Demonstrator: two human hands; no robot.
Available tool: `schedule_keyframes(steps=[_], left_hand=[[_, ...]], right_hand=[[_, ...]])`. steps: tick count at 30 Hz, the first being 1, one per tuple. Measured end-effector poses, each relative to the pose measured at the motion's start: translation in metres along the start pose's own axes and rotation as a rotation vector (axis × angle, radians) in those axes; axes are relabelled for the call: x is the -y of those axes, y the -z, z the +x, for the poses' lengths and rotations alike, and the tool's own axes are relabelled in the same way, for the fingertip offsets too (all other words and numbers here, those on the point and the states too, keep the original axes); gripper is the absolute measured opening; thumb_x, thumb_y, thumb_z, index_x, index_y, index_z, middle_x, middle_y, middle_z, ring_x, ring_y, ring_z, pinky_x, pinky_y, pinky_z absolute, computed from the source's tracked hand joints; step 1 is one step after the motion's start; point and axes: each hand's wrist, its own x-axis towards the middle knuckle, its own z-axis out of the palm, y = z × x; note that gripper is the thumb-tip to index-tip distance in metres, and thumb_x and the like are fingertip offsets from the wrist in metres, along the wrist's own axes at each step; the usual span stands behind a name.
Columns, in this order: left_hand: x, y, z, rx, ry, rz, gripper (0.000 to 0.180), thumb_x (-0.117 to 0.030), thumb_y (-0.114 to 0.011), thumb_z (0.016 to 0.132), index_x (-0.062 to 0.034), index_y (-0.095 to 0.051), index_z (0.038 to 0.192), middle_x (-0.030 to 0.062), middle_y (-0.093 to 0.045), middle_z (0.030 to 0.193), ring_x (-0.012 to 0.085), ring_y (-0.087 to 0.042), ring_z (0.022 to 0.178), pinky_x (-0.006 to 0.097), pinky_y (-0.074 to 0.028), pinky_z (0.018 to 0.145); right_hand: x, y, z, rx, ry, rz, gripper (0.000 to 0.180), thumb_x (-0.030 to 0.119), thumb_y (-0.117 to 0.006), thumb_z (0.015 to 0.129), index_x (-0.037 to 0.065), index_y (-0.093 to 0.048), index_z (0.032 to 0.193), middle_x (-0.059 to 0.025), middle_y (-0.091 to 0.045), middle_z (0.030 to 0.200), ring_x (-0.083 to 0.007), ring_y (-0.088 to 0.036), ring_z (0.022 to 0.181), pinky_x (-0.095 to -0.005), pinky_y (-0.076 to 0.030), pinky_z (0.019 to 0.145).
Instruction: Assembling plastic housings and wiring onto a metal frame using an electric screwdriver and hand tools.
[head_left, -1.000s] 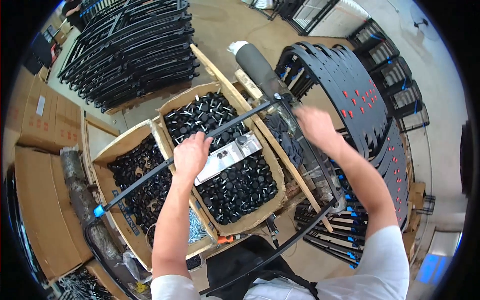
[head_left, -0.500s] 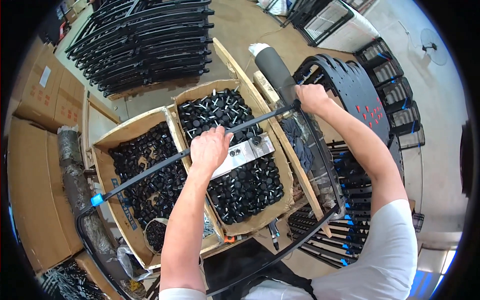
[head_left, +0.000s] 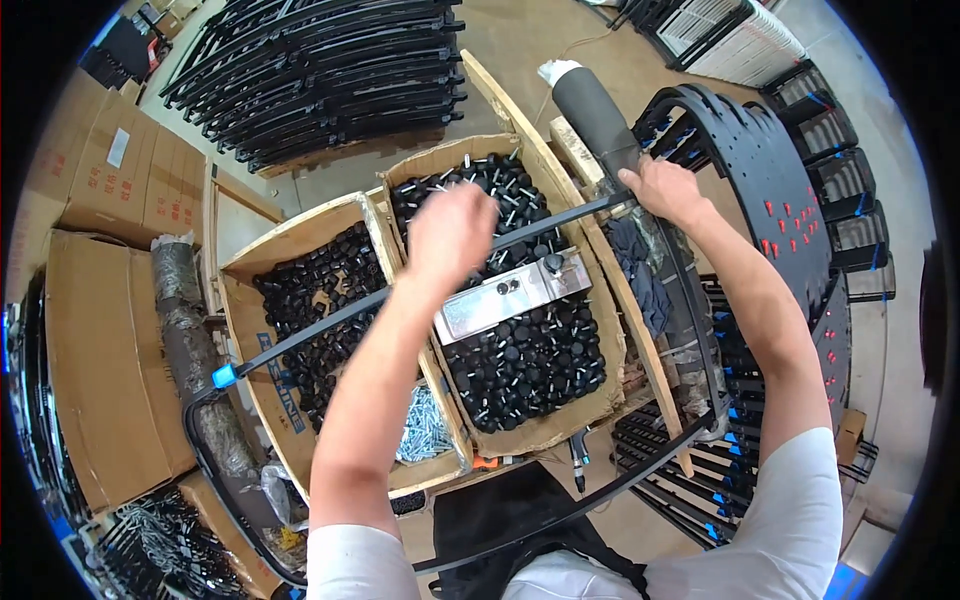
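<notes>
The black frame [head_left: 330, 323] slants over the boxes from a blue cap [head_left: 224, 376] between 8 and 9 o'clock to a corner at 2, where the right hand [head_left: 668, 192] rests, fingers curled and thumb beside the corner, its grip unclear. Towards 11, the left hand [head_left: 455, 232] hangs blurred over the knobs [head_left: 535, 350] and beside the frame's bar, fingers drawn together, whether pinching anything I cannot tell. Near the centre a metal plate [head_left: 480, 312] lies across the knobs, with bolts [head_left: 425, 428] at 7.
</notes>
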Motion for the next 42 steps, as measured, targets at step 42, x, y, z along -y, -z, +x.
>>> schedule_keyframes(steps=[42], left_hand=[[-0.056,-0.059,-0.235,0.106,0.505,-0.939,0.036,-0.026,-0.048,0.113,-0.0047,-0.06,0.141,0.0085,-0.068,0.107,0.0158,-0.063,0.094,0.031,-0.052,0.085]], right_hand=[[0.01,0.014,-0.023,-0.072,0.124,-0.127,0.044,0.042,-0.058,0.099,0.001,-0.074,0.104,-0.0215,-0.077,0.102,-0.0313,-0.077,0.102,-0.0436,-0.061,0.087]])
